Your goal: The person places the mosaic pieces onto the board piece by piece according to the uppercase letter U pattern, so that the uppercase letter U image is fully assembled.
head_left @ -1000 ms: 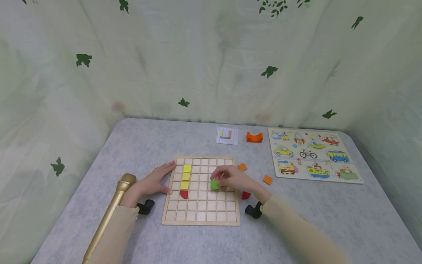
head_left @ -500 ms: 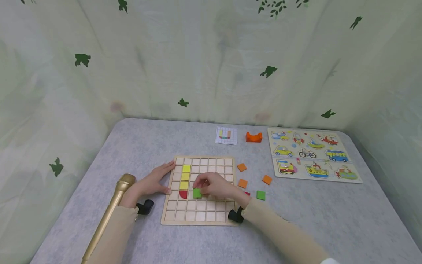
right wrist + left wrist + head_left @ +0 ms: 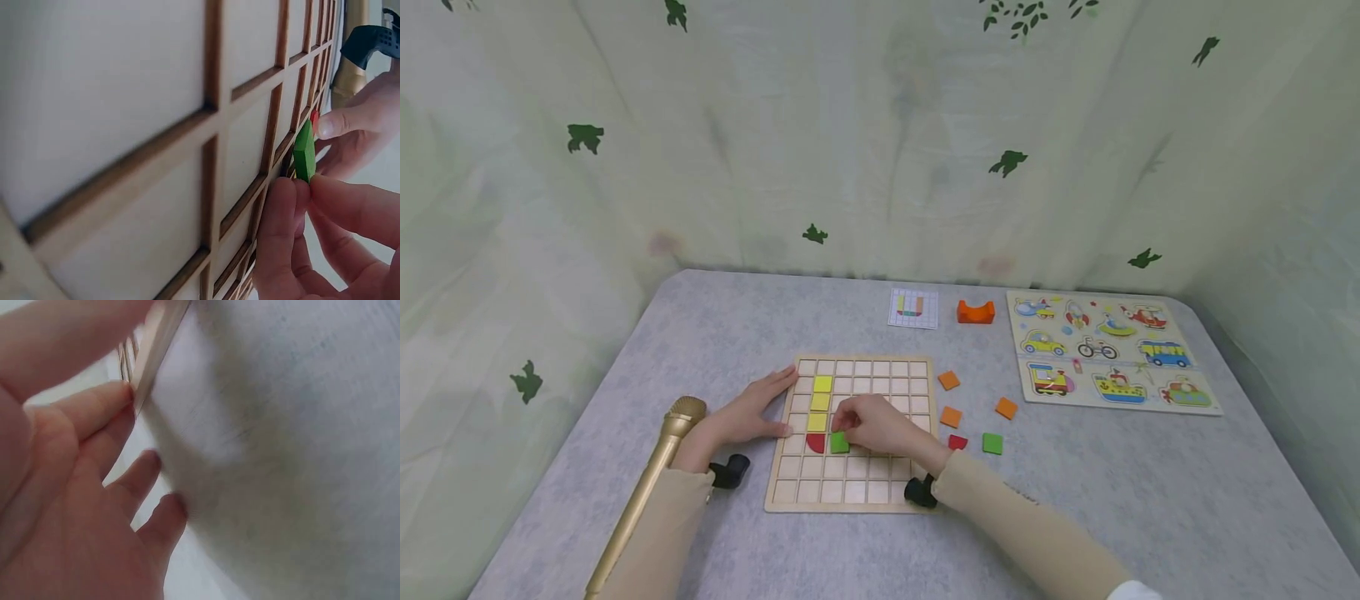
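A wooden grid board (image 3: 855,492) lies on the table, with several yellow square tiles (image 3: 819,402) in a column and a red quarter-round tile (image 3: 816,443) below them. Just right of the red piece, my right hand (image 3: 877,425) pinches a green square tile (image 3: 839,442) between thumb and fingertips. In the right wrist view this green tile (image 3: 304,153) stands tilted, close over the cells. My left hand (image 3: 747,415) rests at the board's left side, fingers spread. The left wrist view has its fingertips against the board's edge (image 3: 152,359).
Right of the board lie several orange tiles (image 3: 951,417), a red piece (image 3: 957,442) and another green tile (image 3: 992,443). Behind are a pattern card (image 3: 913,308), an orange curved block (image 3: 975,312) and a vehicle puzzle (image 3: 1118,350). A gold microphone (image 3: 647,492) lies by the left arm.
My right hand has moved left across the board with the green tile, from its right part to beside the red piece. The left hand has stayed in place.
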A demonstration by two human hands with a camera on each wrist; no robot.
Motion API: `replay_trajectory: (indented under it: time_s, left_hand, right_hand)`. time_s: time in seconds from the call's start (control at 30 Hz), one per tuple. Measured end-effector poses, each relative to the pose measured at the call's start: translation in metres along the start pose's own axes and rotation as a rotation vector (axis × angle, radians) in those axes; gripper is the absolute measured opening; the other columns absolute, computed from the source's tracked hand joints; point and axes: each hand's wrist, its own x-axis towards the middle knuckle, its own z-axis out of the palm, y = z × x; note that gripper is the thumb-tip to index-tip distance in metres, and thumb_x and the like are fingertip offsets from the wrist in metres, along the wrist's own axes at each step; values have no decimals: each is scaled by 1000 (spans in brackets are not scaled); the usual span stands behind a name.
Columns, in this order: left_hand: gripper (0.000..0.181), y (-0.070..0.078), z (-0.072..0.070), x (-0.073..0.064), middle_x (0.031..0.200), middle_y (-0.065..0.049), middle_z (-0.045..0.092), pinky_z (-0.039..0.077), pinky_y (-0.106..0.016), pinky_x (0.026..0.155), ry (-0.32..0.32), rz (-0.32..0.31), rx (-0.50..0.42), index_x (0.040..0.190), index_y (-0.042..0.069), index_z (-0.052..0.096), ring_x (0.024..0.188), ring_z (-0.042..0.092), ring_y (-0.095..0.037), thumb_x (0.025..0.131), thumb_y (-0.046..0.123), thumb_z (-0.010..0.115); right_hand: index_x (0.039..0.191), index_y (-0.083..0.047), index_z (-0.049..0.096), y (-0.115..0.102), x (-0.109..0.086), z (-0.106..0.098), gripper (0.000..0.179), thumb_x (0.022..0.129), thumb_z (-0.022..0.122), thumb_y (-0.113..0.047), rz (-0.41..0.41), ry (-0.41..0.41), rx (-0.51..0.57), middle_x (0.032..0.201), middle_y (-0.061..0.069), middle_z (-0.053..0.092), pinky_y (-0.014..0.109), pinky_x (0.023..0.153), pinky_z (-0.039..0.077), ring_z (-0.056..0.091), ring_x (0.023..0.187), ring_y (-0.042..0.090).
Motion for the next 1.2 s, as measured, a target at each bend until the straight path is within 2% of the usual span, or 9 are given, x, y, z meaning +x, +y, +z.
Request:
replay_trajectory:
  time_s: [0.1, 0.33, 0.5, 0.77, 0.87, 1.0, 1.2]
  left_hand:
    - [83, 1, 2, 0, 154, -25, 16, 12, -62, 109, 12, -11, 22, 147, -8, 24, 139, 8, -49, 86, 21, 72]
    - [83, 4, 2, 0, 155, -24, 16, 12, -61, 109, 17, -27, 28, 148, -7, 25, 139, 9, -48, 85, 21, 72]
    - [84, 4, 2, -1, 155, -24, 16, 12, -62, 109, 18, -28, 22, 148, -6, 24, 139, 8, -48, 86, 22, 72]
    - [85, 3, 2, 0, 156, -22, 14, 11, -61, 109, 10, -44, 19, 149, -5, 23, 140, 6, -47, 85, 22, 72]
    - [85, 3, 2, 0, 156, -21, 14, 11, -61, 109, 11, -46, 19, 149, -4, 23, 140, 6, -46, 85, 22, 73]
    - [85, 1, 3, 0, 156, -22, 15, 12, -61, 109, 12, -38, 22, 149, -4, 23, 140, 6, -46, 85, 23, 73]
    - [86, 1, 3, 0, 156, -22, 15, 12, -61, 109, 13, -31, 26, 149, -5, 24, 140, 7, -47, 85, 23, 73]
  right_hand:
    - [84, -11, 69, -2, 0, 1, 15, 85, 63, 4, -4, 9, -32, 70, -6, 57, 20, 62, 41, 48, 64, 8]
    - [82, -10, 70, -3, 1, 4, 15, 83, 65, 4, -11, 25, -72, 69, -8, 57, 19, 63, 42, 49, 65, 6]
    - [82, -9, 70, -5, 0, 4, 14, 82, 66, 5, -34, 31, -65, 71, -6, 59, 19, 63, 44, 51, 66, 6]
    - [90, -8, 69, 3, -11, -9, 11, 87, 64, 1, 14, -9, 99, 79, -5, 62, 23, 61, 48, 55, 66, 12]
    - [95, -6, 69, 12, -16, -19, 10, 89, 63, -2, -2, -25, 173, 83, -3, 64, 26, 62, 50, 59, 67, 17]
    - [100, 0, 68, 27, -26, -35, 11, 91, 62, -2, -40, -43, 272, 90, 6, 65, 29, 66, 53, 61, 70, 21]
    - [106, 5, 64, 47, -44, -56, 17, 92, 60, -3, -29, -48, 385, 100, 18, 62, 33, 75, 55, 62, 80, 23]
